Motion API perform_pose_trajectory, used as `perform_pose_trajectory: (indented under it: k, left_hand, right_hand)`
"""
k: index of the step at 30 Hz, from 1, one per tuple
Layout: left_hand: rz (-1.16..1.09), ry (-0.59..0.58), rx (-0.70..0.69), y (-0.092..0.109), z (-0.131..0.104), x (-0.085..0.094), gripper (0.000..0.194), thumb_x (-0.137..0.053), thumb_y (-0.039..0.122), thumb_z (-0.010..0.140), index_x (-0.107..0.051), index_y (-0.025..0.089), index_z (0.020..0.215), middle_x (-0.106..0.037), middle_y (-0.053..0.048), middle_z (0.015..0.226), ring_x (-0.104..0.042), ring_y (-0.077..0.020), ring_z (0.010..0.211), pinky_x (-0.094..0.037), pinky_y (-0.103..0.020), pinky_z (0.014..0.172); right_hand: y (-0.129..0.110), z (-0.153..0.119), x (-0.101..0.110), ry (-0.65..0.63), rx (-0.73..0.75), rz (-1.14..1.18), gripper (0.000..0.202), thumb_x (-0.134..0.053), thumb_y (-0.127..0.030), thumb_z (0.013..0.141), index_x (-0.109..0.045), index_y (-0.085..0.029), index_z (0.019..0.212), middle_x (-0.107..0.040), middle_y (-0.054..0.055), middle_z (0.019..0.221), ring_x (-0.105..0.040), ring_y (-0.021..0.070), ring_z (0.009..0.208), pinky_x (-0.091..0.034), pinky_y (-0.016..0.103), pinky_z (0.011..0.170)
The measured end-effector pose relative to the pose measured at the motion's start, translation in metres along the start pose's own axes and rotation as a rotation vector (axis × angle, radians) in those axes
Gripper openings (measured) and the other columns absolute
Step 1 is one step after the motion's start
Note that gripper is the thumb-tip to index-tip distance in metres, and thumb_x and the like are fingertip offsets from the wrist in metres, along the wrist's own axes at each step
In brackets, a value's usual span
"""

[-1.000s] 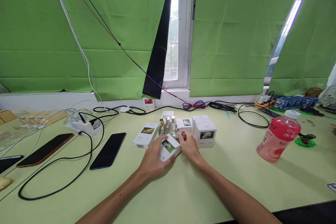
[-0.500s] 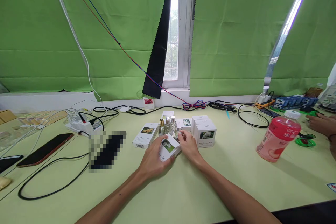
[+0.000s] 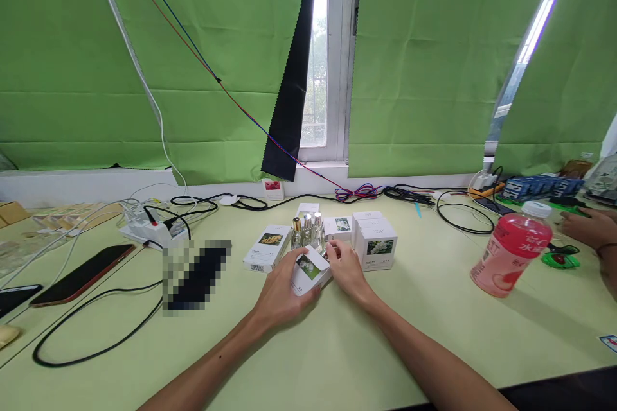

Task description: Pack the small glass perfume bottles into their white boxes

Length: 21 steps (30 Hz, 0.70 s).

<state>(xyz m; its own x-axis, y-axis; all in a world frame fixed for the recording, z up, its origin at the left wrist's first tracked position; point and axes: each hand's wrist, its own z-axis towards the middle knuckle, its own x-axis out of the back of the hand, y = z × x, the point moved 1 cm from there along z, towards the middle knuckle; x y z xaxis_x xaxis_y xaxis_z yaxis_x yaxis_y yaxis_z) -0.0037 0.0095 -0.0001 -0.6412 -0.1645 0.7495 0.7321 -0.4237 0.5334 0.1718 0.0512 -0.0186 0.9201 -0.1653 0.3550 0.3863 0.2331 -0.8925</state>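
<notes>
White box [image 3: 308, 273] in my left hand [image 3: 283, 286]

I clamp it by its sides; my right hand [image 3: 346, 266] gathers its fingertips at the far edge, on what I cannot tell. Small bottles [image 3: 307, 232] crowd just beyond, open tabletop [image 3: 434, 270] to my right

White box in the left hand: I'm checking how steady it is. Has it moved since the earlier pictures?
No. The white box in the left hand shows no visible shift either way against the window frame.

A shared office or workroom, it seems: left of the left grip [image 3: 283, 291], a cabled power strip [image 3: 155, 231] on the counter [image 3: 424, 289]; beyond, green blinds [image 3: 429, 64]; far right, another person's hand [image 3: 587, 226].
</notes>
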Motion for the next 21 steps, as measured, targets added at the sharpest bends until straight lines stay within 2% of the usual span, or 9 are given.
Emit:
perform_pose_trajectory:
  k: [7, 15, 21]
  left_hand:
    - [-0.003, 0.000, 0.004, -0.0006, -0.0007, 0.0003, 0.064, -0.077, 0.034, 0.073, -0.054, 0.027, 0.132, -0.068, -0.009, 0.131, -0.067, -0.0350, 0.116, -0.057, -0.046, 0.090]
    - [-0.007, -0.013, 0.012, 0.0009, 0.0003, 0.0008, 0.063, -0.076, 0.035, 0.074, -0.053, 0.025, 0.132, -0.068, -0.010, 0.131, -0.067, -0.0349, 0.114, -0.057, -0.046, 0.089]
    - [0.002, -0.038, 0.039, 0.0011, -0.0004, 0.0005, 0.064, -0.075, 0.036, 0.075, -0.052, 0.025, 0.134, -0.066, -0.011, 0.135, -0.065, -0.0361, 0.118, -0.056, -0.047, 0.091]
  right_hand:
    - [-0.0033, -0.0011, 0.0006, -0.016, -0.006, -0.002, 0.033, -0.044, -0.040, 0.096, -0.068, -0.019, 0.087, -0.075, 0.006, 0.082, -0.066, 0.0217, 0.075, -0.044, 0.029, 0.067]
    - [-0.0027, -0.0012, 0.0006, -0.032, 0.005, -0.020, 0.034, -0.043, -0.041, 0.097, -0.068, -0.018, 0.090, -0.074, 0.007, 0.086, -0.065, 0.0217, 0.077, -0.042, 0.028, 0.066]
    - [-0.0011, -0.0014, -0.0014, -0.020, 0.029, -0.025, 0.030, -0.044, -0.034, 0.097, -0.068, -0.018, 0.090, -0.075, 0.008, 0.088, -0.066, 0.0223, 0.080, -0.043, 0.029, 0.069]
